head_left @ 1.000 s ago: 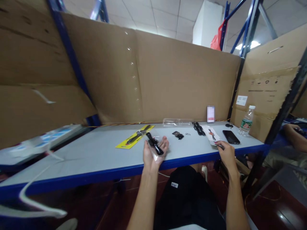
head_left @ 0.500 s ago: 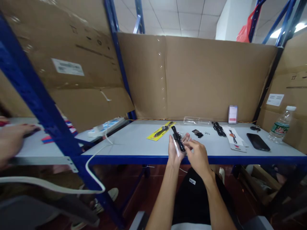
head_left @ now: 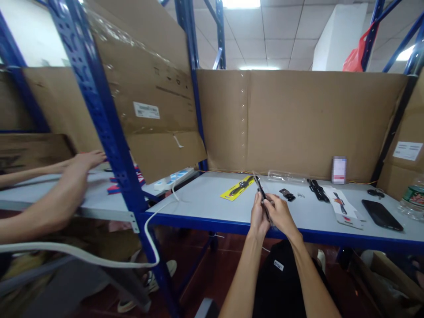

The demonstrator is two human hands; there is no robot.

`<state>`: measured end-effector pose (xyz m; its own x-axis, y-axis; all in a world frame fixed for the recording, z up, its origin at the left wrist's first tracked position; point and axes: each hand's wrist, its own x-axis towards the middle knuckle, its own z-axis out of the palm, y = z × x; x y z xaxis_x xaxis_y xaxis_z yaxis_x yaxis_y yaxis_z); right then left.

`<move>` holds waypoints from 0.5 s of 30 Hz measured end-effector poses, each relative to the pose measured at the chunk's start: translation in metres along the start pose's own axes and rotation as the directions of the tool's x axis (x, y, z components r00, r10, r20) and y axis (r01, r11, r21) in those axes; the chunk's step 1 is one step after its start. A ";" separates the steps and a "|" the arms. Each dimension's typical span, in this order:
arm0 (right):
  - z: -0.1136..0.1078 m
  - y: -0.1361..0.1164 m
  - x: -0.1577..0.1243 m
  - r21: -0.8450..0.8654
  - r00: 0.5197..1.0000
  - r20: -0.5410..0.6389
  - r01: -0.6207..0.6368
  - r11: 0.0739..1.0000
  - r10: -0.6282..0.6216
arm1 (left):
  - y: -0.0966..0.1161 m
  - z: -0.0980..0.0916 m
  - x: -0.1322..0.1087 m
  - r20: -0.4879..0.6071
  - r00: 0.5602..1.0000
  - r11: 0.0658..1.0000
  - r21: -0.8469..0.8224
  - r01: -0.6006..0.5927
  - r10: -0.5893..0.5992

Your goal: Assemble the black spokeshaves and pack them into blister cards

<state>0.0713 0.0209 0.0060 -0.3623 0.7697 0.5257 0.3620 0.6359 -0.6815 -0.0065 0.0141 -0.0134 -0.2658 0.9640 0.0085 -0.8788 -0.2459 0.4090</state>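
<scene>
My left hand (head_left: 258, 216) and my right hand (head_left: 281, 213) are pressed together over the front edge of the grey table (head_left: 205, 201), both closed on a black watch (head_left: 260, 191) in a clear sleeve that sticks up between them. A yellow card (head_left: 237, 188) with another black watch lies just beyond my hands. To the right lie a small black part (head_left: 286, 194), black straps (head_left: 317, 189), a white printed leaflet (head_left: 342, 206) and a clear plastic tray (head_left: 286, 176).
A black phone (head_left: 381, 208), a water bottle (head_left: 411, 198) and a small white box (head_left: 338, 169) are at the right. Cardboard walls back the table. A blue rack post (head_left: 109, 128), a power strip (head_left: 174, 177) with white cable, and another person's arm (head_left: 49, 203) are at left.
My right hand left the leaflet and joined my left hand on the watch. The watch now stands more upright. My view has swung left, showing the neighbouring bench and another person's arm.
</scene>
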 end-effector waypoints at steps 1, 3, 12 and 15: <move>0.002 0.004 0.004 0.068 1.000 -0.005 -0.026 0.997 0.026 | -0.001 0.000 0.000 -0.017 0.999 0.999 0.023 -0.048 0.049; 0.005 0.009 0.009 0.191 0.995 -0.010 -0.091 0.977 0.095 | -0.001 0.001 0.001 -0.030 0.993 0.990 0.085 -0.111 0.114; 0.017 0.014 0.004 0.436 0.975 -0.148 -0.084 0.896 0.163 | 0.000 0.002 0.004 0.023 0.987 0.948 0.275 -0.158 0.158; 0.020 0.017 0.003 0.556 0.954 -0.136 -0.148 0.818 0.265 | -0.002 0.002 0.004 0.021 0.979 0.912 0.361 -0.195 0.201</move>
<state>0.0590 0.0331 -0.0141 -0.1327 0.9111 0.3902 -0.1283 0.3746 -0.9183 -0.0055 0.0185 -0.0125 -0.4281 0.8970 0.1098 -0.6067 -0.3753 0.7008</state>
